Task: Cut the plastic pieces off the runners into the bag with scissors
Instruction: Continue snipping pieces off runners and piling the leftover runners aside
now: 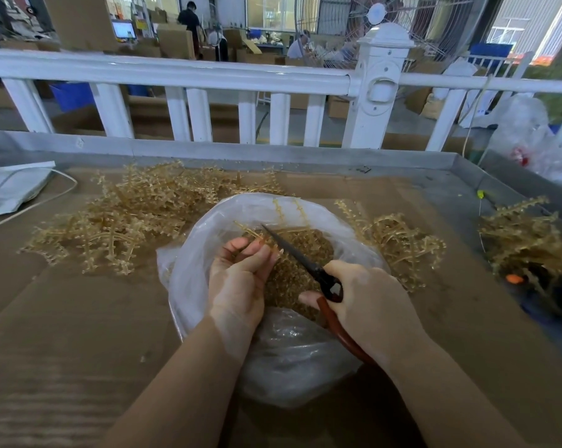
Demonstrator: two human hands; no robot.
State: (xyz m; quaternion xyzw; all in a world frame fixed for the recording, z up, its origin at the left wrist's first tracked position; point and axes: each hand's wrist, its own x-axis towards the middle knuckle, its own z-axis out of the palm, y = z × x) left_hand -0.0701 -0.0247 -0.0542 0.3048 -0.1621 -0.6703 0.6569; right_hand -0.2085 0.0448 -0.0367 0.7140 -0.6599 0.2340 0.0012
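Scissors [308,270] sit in our right hand [367,305], whose fingers are curled round the reddish handles while the dark blades point up and to the left, their tips reaching the runner [257,232] we hold over the bag [292,360]. Our left hand [237,282] has its fingers bent and pinched together on that amber runner, keeping it above the bag's open mouth. We cannot tell whether the blades are parted or closed. Clear and crumpled, the bag lies near the middle of the cardboard-covered tabletop [63,334], toward its near edge, and holds a heap of small amber pieces [292,276]. We see a large pile of runners [127,218] just behind and left of the bag, a smaller cluster [399,244] just right of it, and another bunch [528,237] by the right edge. Beyond the far edge runs a white fence [208,79].
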